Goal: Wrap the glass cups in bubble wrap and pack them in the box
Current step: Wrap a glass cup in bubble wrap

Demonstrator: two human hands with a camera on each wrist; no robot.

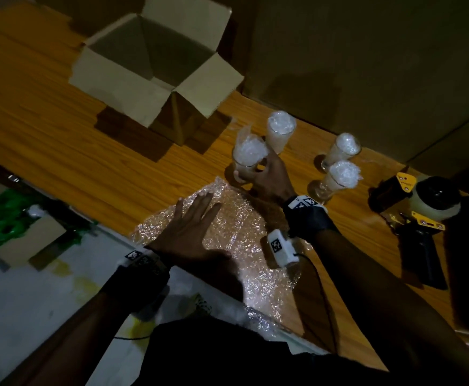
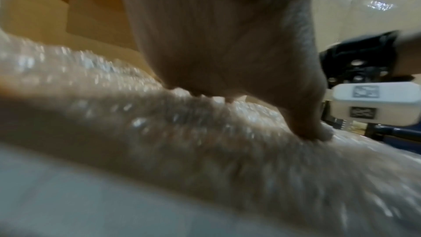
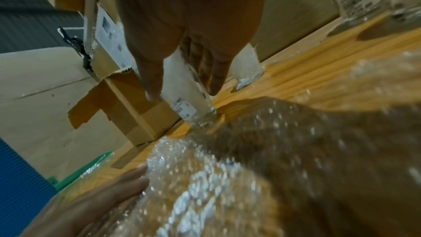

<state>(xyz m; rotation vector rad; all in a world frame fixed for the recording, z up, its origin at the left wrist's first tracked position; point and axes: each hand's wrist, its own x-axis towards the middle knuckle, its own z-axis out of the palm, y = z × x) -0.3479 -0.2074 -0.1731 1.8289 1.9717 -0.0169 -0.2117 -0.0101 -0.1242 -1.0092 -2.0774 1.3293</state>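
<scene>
A tall clear glass cup stuffed with crumpled white bubble wrap (image 1: 246, 157) stands on the wooden table, gripped by the right hand (image 1: 270, 176); in the right wrist view its thumb and fingers (image 3: 218, 77) curl round the glass from either side, above a small label near the base. Just past those fingertips stands a second stuffed clear glass cup (image 1: 280, 130), touching or nearly touching the first. To the outer side of the right hand, two more footed glass cups with white wrap inside (image 1: 340, 162) stand close together. Nearer the person than the gripped cup lies a flat clear sheet of bubble wrap (image 1: 227, 232), and the left hand (image 1: 191, 232) rests on it palm down, fingers straight and slightly spread, the thumb tip (image 2: 318, 132) pressing into the bubbles. Well beyond the left fingertips sits an open brown cardboard box (image 1: 155, 71) with its four flaps folded outward. Far to the right of the right wrist lies a yellow-and-black tape dispenser holding a roll of clear tape (image 1: 419, 213).
</scene>
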